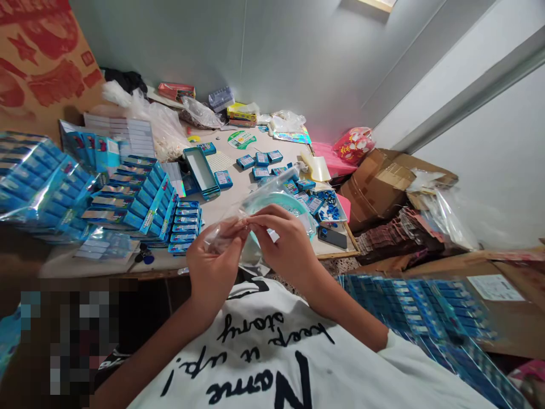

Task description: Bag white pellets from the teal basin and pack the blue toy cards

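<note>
A crinkled clear plastic bag (pixel 218 232) is bunched in my left hand (pixel 215 264), whose fingers are closed on it. My right hand (pixel 287 241) pinches with thumb and forefinger at the same spot, its fingertips meeting those of the left. Anything small between the fingertips is too hidden to make out. Both hands are held over the table's near edge, in front of a round turquoise basin (pixel 279 199). Part of the basin is covered by my hands and by clear plastic.
Small blue boxes (pixel 260 173) lie beyond the basin, near an open teal box (pixel 202 170). A tray of blue-and-white pieces (pixel 331 207) and a phone (pixel 332 237) are at right. Stacked blue packs (pixel 131 196) fill the left; cardboard boxes (pixel 370 182) stand right.
</note>
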Motion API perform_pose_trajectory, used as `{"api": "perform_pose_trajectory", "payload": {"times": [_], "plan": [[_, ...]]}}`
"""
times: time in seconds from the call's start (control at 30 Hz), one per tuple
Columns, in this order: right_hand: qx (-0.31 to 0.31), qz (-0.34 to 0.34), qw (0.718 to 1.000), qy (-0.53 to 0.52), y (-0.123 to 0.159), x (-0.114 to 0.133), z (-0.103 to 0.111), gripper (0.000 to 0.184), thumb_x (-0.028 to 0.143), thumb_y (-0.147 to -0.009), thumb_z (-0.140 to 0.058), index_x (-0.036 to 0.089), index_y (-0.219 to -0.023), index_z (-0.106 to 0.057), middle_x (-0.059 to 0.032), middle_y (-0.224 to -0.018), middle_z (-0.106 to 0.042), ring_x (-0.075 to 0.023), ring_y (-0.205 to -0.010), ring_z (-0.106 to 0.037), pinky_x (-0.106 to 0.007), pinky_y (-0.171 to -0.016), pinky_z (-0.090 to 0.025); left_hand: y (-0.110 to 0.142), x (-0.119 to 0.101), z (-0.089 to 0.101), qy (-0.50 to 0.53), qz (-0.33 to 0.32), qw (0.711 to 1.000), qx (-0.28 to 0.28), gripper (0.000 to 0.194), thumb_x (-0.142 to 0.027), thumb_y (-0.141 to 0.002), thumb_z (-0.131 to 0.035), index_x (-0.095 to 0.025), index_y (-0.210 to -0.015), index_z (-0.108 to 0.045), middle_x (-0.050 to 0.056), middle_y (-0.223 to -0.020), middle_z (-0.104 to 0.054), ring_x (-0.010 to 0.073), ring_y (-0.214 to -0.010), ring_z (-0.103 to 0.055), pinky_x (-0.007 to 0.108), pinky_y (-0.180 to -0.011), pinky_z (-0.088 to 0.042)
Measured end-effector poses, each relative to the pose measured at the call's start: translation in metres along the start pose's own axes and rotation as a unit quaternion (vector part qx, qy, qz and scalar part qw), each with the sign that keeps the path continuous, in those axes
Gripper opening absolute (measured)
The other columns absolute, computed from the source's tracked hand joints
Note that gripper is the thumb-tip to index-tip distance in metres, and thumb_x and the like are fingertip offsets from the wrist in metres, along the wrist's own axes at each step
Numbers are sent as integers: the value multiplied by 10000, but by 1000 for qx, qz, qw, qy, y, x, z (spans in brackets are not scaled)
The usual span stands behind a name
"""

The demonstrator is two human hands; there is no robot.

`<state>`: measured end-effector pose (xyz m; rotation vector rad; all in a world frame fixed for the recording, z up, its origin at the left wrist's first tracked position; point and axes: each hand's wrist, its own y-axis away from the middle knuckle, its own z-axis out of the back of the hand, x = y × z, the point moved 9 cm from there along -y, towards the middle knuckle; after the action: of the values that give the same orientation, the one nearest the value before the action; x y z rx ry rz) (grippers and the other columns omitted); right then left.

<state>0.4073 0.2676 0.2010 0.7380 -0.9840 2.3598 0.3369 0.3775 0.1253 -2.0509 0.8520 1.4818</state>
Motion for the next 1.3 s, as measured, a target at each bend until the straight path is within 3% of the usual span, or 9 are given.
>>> {"api": "perform_pose_trajectory", "payload": {"times": [0.27,0.5,0.67,0.9,1.1,1.3], "plan": [[40,-55,993,96,9,-10,3,223,77,-918,-533,187,-937,-727,-56,-897,-734,-200,-861,-663,-326,-783,-528,5,7,-1,-102,-4,995,11,240,-231,-761,-762,-179,-995,-759,52,-985,-768,241,-926,-721,377,-918,-575],[87,-18,986,142,16,-6,-10,260,46,-911,-429,103,-1003,-665,-142,-995,-645,-217,-884,-622,-330,-787,-518,5,0,-3,-183,-40,982,15,246,-218,-784,-744,-184,-1027,-765,46,-966,-776,225,-897,-726,343,-883,-575],[110,-20,975,191,12,-12,-11,235,52,-906,-429,123,-905,-653,-110,-840,-643,-221,-790,-588,-329,-720,-478,1,-3,-6,-221,-77,972,35,226,-199,-782,-742,-198,-1006,-769,26,-932,-783,201,-852,-731,322,-824,-593],[99,-56,993,24,3,-25,5,261,83,-918,-494,184,-976,-727,-32,-884,-729,-167,-810,-645,-268,-726,-463,-7,-3,-11,-187,-43,980,58,197,-188,-770,-760,-211,-966,-769,19,-934,-782,216,-870,-740,325,-811,-605],[100,-72,992,19,1,-28,10,271,79,-904,-525,189,-1010,-750,-34,-947,-747,-180,-882,-664,-274,-761,-473,-9,-8,-15,-190,-42,979,67,219,-171,-763,-764,-211,-977,-766,10,-932,-785,215,-869,-741,308,-797,-601],[95,-58,993,35,-1,-29,8,252,64,-855,-497,149,-901,-730,-57,-854,-704,-174,-780,-616,-280,-707,-442,-10,-13,-16,-244,-79,964,66,242,-141,-759,-751,-212,-989,-768,-2,-936,-787,183,-839,-737,270,-786,-588]]}}
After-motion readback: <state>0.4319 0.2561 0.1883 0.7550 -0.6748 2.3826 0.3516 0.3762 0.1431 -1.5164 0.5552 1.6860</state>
